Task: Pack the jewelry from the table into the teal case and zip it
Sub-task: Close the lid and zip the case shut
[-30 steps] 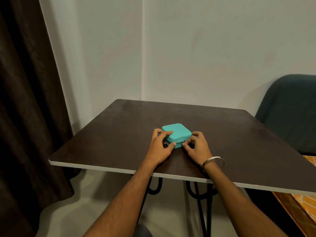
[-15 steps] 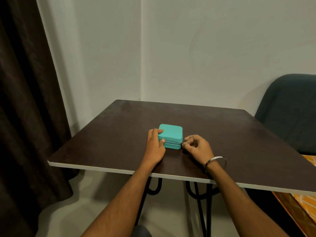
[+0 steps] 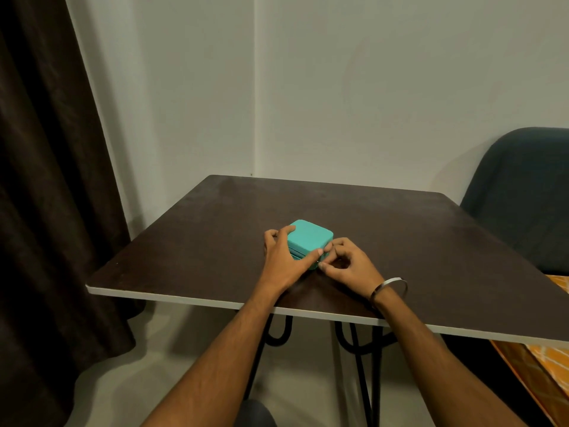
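Your left hand [image 3: 281, 260] gripping the closed teal case [image 3: 311, 240] on the dark table [image 3: 431, 241], your right hand [image 3: 349, 266] pinching its zipper pull at the near corner

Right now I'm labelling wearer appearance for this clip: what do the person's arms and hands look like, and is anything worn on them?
Both forearms are bare, with no sleeves in view. The left hand wears no ring, watch or glove that can be seen. The right hand is also ungloved; on its wrist sits a thin, plain silver-coloured metal bangle, hanging loose.
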